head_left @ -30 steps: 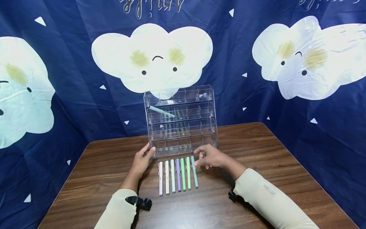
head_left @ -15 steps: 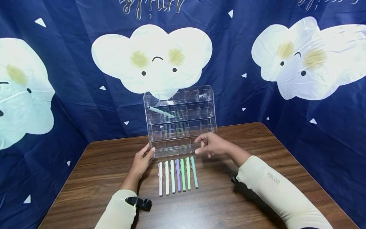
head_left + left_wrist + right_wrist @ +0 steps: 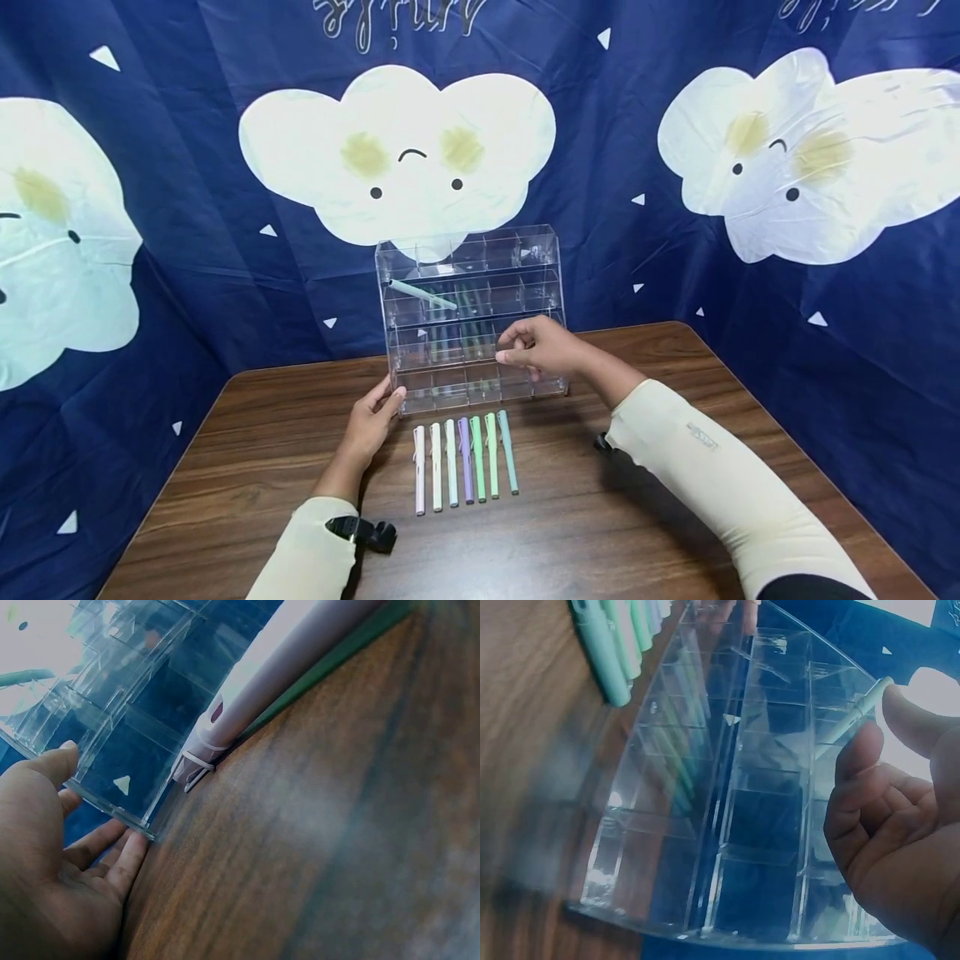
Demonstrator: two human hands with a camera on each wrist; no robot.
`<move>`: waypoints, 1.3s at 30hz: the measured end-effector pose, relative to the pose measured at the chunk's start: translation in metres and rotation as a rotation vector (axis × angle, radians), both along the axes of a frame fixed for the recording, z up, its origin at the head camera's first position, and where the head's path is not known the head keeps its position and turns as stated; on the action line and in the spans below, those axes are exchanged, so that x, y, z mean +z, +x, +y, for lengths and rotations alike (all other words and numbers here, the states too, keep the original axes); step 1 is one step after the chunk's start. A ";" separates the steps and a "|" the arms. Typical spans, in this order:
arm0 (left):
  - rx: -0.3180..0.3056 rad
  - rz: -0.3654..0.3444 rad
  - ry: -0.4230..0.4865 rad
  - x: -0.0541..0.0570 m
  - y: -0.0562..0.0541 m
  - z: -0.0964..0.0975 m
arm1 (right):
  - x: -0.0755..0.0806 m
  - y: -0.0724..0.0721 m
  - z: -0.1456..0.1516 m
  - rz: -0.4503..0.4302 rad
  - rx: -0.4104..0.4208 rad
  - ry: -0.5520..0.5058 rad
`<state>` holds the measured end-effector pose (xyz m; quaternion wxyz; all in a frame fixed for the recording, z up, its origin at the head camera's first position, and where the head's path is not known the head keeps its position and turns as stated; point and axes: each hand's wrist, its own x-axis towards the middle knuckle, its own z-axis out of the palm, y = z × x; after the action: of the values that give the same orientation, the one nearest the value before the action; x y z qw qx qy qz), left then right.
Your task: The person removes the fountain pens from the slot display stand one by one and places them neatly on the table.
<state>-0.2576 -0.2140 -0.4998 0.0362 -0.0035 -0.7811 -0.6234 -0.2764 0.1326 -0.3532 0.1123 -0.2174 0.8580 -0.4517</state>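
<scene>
A clear tiered display rack point(image 3: 480, 273) with small compartments stands upright at the table's back. My left hand point(image 3: 372, 421) grips its lower left side, thumb in front and other fingers behind, as the left wrist view shows. My right hand point(image 3: 546, 348) hovers before the rack's right lower tiers, fingers loosely bent, nothing visible in them. A pale aqua pen point(image 3: 422, 294) lies slanted across the upper left tiers; in the right wrist view it appears beyond my thumb. Several capped pens lie side by side before the rack, from a pale pink pen point(image 3: 419, 471) to a teal pen point(image 3: 507, 452).
The wooden table point(image 3: 585, 533) extends around the pens and rack. Behind it hangs a dark blue curtain point(image 3: 600, 250) with white clouds. A black wrist strap with a camera point(image 3: 363, 532) sits on the left sleeve.
My right hand has risen from beside the teal pen to in front of the rack's lower tiers. The left hand stays at the rack's corner; the pens have not moved.
</scene>
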 end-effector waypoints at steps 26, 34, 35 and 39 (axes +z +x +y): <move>0.003 -0.010 -0.015 -0.002 0.000 0.001 | 0.042 -0.041 -0.080 0.276 -0.136 -0.007; -0.003 -0.014 -0.027 -0.002 -0.002 -0.001 | 0.034 -0.050 -0.105 0.311 -0.216 -0.069; -0.001 -0.014 -0.024 -0.002 -0.002 -0.001 | 0.034 -0.051 -0.108 0.309 -0.223 -0.076; -0.001 -0.016 -0.025 -0.002 -0.002 -0.002 | 0.033 -0.053 -0.121 0.287 -0.244 -0.091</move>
<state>-0.2597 -0.2159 -0.5021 0.0295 0.0006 -0.7892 -0.6135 -0.3290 0.0121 -0.3207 -0.0765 -0.1789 0.8639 -0.4646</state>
